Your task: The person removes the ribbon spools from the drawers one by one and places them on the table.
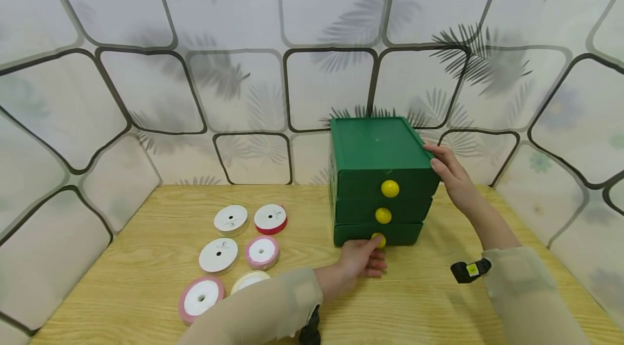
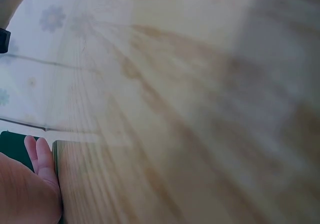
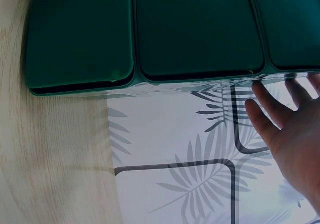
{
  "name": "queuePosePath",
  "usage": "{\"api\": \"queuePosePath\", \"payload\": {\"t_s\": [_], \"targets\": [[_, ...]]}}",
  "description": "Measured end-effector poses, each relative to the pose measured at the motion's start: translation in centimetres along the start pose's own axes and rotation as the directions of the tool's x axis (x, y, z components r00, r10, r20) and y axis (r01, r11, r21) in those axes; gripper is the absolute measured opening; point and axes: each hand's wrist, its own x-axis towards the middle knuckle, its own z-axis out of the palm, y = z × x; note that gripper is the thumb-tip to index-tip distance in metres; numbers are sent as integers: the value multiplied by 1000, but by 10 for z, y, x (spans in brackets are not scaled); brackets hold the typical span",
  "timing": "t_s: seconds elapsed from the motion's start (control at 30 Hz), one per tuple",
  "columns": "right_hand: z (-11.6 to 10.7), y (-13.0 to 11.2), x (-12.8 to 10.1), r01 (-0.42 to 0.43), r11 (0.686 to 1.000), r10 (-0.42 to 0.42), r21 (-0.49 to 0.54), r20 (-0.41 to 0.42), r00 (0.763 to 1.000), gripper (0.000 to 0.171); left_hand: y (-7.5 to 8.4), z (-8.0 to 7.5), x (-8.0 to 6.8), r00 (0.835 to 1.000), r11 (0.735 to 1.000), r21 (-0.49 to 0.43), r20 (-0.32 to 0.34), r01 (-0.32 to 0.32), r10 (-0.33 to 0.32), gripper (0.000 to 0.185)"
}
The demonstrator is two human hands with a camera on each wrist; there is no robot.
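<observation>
At the table's right, left hand (image 1: 359, 259) pinching the bottom knob (image 1: 378, 239) of the green drawer chest (image 1: 377, 171), right hand (image 1: 450, 171) flat-fingered against its side, likely skidding forward on a sharp tug.

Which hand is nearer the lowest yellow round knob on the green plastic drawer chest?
Left. The left hand is at the lowest yellow knob, its fingers curled round it. The right hand rests with straight fingers on the green drawer chest's upper right side, well above that knob.
</observation>
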Motion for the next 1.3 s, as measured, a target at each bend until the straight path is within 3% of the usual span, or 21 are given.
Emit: {"api": "queuePosePath", "payload": {"t_s": [0.33,0.5,0.63,0.8,1.0,1.13,1.3], "targets": [[0,2,1,10,1000,-10,4,-5,1000,37,2,-3,-3,999,999,-6,16,43,-43,39],[2,3,2,14,1000,-14,5,-6,1000,36,3,-10,-12,994,995,2,46,103,-103,35],[3,4,4,11,1000,-11,0,-4,1000,37,4,-18,-25,992,994,45,70,103,-106,33],[2,7,5,2,999,-2,-40,0,1000,39,14,-31,-41,989,993,87,118,74,-84,38],[0,8,6,10,998,-10,-61,-2,1000,42,41,-55,-53,990,992,128,140,-11,-7,41],[-7,8,2,-33,991,35,-128,10,999,46,58,-76,-60,986,984,153,151,-90,67,43],[-14,5,-12,-70,967,77,-246,19,997,49,71,-108,-67,984,974,168,115,-152,134,46]]}}
